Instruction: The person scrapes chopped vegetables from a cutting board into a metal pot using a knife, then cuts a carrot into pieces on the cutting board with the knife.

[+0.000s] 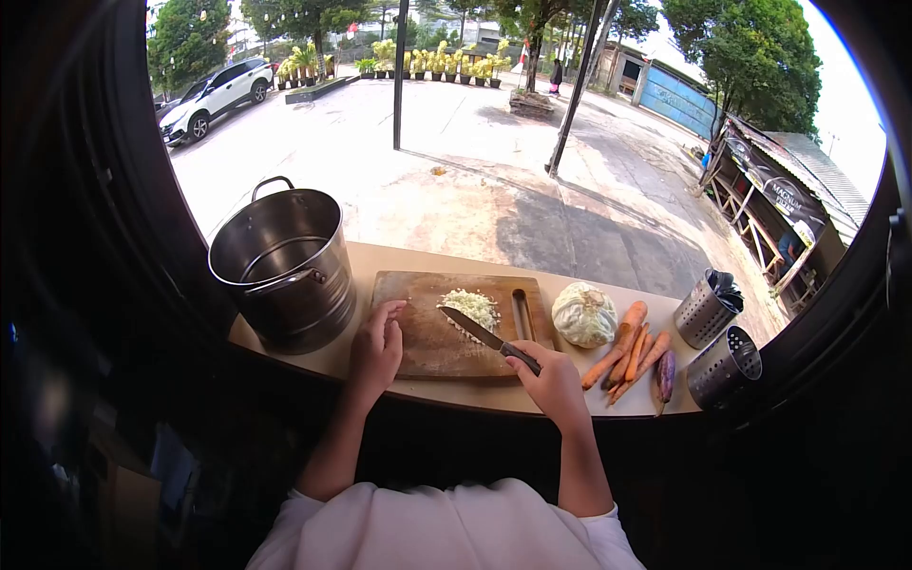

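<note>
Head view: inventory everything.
counter: 1, cream, foreground
pot: 1, silver, counter's left
board: 1, brown, on counter
chopped pile: 1, pale, on board
knife: 1, dark, over board
cabbage: 1, pale, beside board
carrots: several, orange, beside cabbage
vegetable: 1, purple, beside carrots
holders: 2, silver, counter's right
car: 1, white, upper left
potted plants: many, yellow, outside
trees: several, green, outside
posts: 2, dark, outside
gate: 1, blue, outside
stall: 1, dark, right
shirt: 1, white, bottom
left hand: 1, bare, beside board
right hand: 1, bare, on knife

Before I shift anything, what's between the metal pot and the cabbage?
In the head view, the wooden cutting board, bearing a pale chopped heap; the left hand at its left, and the knife in the right hand.
</note>
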{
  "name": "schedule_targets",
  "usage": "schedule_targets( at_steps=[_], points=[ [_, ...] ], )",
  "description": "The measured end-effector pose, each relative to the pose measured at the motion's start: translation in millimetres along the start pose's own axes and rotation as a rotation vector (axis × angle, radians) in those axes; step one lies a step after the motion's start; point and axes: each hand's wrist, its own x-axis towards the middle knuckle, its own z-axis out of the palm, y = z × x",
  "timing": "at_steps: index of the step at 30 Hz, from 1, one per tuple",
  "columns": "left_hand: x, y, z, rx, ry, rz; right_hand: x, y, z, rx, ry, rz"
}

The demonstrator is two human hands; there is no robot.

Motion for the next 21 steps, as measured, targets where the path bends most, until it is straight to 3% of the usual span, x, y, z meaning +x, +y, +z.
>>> schedule_targets(
  at_steps=[6,10,21],
  points=[
    [-1.7,-7.1,5.9,0.043,0.058,0.022,-7.0,-14.4,24.8,-0.007,-0.006,-0.166],
    [-3.5,-10.0,8.1,0.139,0.084,0.052,-3.4,-36.5,41.6,-0.078,-0.085,-0.146],
    [-5.1,-0.2,6.7,0.29,0.091,0.12,24.0,-47.5,76.3,-0.242,-0.03,0.115]
  ],
)
